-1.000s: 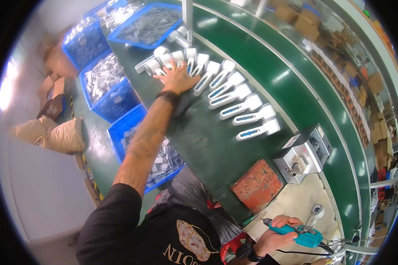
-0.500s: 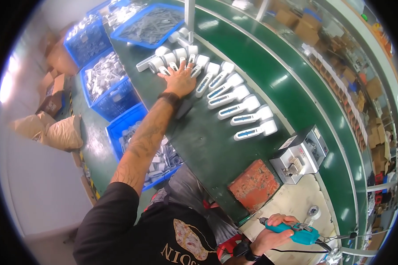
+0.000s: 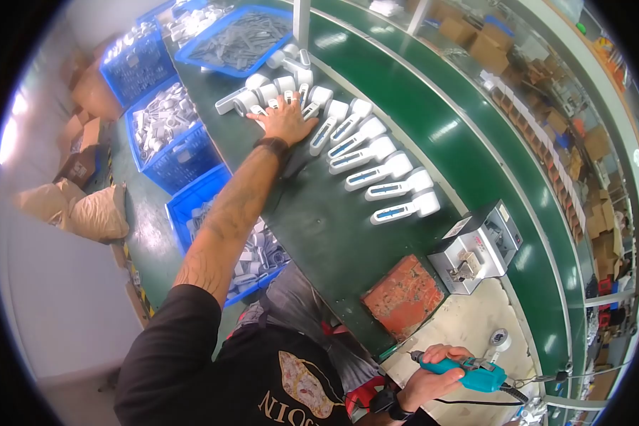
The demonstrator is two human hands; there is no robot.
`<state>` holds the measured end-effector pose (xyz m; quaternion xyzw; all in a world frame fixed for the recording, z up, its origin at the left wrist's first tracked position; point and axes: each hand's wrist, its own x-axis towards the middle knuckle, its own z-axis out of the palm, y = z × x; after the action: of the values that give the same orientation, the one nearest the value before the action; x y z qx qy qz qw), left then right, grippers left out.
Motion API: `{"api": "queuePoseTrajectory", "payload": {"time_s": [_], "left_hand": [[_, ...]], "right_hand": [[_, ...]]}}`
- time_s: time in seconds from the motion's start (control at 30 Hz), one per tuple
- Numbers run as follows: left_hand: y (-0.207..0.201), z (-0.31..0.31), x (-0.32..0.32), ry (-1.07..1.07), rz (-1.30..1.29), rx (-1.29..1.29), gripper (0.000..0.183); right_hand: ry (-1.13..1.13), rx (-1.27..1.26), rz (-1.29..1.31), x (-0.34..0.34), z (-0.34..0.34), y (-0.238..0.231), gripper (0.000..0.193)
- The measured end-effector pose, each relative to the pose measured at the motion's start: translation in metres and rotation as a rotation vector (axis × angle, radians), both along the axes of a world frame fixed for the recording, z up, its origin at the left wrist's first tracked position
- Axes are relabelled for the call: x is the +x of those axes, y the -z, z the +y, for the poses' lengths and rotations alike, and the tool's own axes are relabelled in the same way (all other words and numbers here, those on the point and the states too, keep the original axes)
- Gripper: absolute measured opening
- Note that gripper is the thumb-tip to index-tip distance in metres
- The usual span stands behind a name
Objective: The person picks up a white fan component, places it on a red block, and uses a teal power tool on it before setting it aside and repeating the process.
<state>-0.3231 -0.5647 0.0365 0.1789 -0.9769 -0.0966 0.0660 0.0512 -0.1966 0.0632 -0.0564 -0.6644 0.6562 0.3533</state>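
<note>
My left hand (image 3: 285, 126) reaches far across the green bench, fingers spread over the handles of several white round-headed housings at the far end of a curved row. Its fingers touch these housings, and none is visibly gripped. Nearer in the same row lie more white housings (image 3: 385, 175), with blue strips set in their handles. My right hand (image 3: 433, 383) is wrapped round a teal electric screwdriver (image 3: 484, 376) at the lower right, its bit pointing left. A cable runs from the screwdriver's rear end.
A screw feeder (image 3: 468, 264) stands on the right of the bench, beside a worn red slab (image 3: 403, 298). Blue crates (image 3: 181, 160) of white and grey parts line the left. A blue tray (image 3: 245, 69) of grey strips sits at the far end. A green conveyor (image 3: 433, 117) runs alongside.
The view has shifted slightly. My left hand remains over the far housings, its fingers slightly changed in position. My right hand keeps hold of the electric screwdriver.
</note>
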Motion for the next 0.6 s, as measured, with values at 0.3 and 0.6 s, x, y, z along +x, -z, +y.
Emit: {"api": "queuePoseTrajectory", "payload": {"time_s": [0.3,0.6], "left_hand": [[-0.004,-0.004,-0.022,-0.077,-0.046,0.076,0.09],[0.005,-0.022,0.072,0.011,0.117,0.002,0.074]], "right_hand": [[0.007,-0.021,-0.007,-0.002,-0.004,-0.001,0.062],[-0.02,-0.037,0.014,0.001,-0.002,0.002,0.064]]}}
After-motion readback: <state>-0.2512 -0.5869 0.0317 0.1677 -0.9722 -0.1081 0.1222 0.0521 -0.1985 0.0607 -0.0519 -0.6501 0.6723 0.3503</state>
